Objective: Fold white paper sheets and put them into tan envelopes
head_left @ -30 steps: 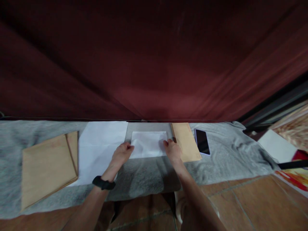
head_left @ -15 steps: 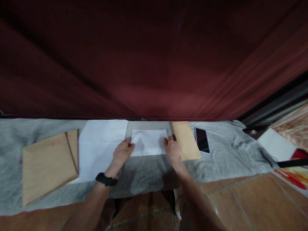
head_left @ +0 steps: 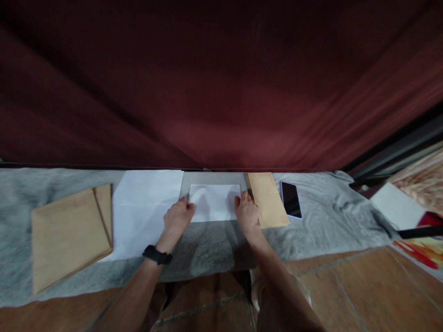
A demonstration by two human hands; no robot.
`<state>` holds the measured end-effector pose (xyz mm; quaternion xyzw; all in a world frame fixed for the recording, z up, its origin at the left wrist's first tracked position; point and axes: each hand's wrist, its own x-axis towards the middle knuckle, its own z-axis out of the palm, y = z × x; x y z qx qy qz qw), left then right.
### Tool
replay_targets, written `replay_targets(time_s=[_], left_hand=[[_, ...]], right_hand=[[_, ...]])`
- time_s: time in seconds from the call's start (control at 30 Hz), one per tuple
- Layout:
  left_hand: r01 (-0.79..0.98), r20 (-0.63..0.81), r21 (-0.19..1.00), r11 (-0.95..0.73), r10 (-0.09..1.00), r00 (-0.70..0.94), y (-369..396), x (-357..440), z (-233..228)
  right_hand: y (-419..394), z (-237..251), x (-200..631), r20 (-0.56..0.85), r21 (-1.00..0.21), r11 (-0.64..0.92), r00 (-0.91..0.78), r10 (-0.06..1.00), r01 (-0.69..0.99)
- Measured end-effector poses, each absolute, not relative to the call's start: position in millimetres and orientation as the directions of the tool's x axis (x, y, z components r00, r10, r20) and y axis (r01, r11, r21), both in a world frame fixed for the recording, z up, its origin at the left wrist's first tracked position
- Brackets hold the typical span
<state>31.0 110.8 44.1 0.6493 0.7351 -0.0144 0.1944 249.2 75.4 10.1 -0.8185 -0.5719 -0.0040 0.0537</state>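
A folded white sheet of paper (head_left: 214,202) lies on a grey cloth (head_left: 214,249) in front of me. My left hand (head_left: 177,217), with a black watch on the wrist, presses on the sheet's left edge. My right hand (head_left: 247,213) presses on its right edge. Both hands lie flat on the paper with fingers bent. A larger white sheet (head_left: 145,207) lies just left of my left hand. A narrow brown envelope (head_left: 267,199) lies beside my right hand.
A stack of brown envelopes (head_left: 69,233) sits at the far left of the cloth. A dark phone (head_left: 290,199) lies right of the narrow envelope. A dark red curtain (head_left: 221,83) hangs behind. Brown floor tiles (head_left: 363,295) show at the lower right.
The white sheet has become shorter front to back and flatter. Both hands have slid slightly away from me along its edges.
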Motion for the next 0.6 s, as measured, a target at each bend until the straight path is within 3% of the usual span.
replay_targets(time_s=[0.1,0.37,0.6], left_hand=[[0.960,-0.306,0.229,0.160,0.948,-0.085,111,31,44],[0.962,-0.315,0.224,0.153,0.946,-0.077,111,32,47],[0.970,-0.343,0.181,0.163,0.935,-0.094,110,34,54]], right_hand=[[76,12,247,0.147,-0.101,-0.287,0.299,0.943,0.953],[76,-8,226,0.264,-0.276,0.105,-0.030,0.964,0.955],[74,-38,219,0.335,-0.261,0.204,-0.110,0.936,0.943]])
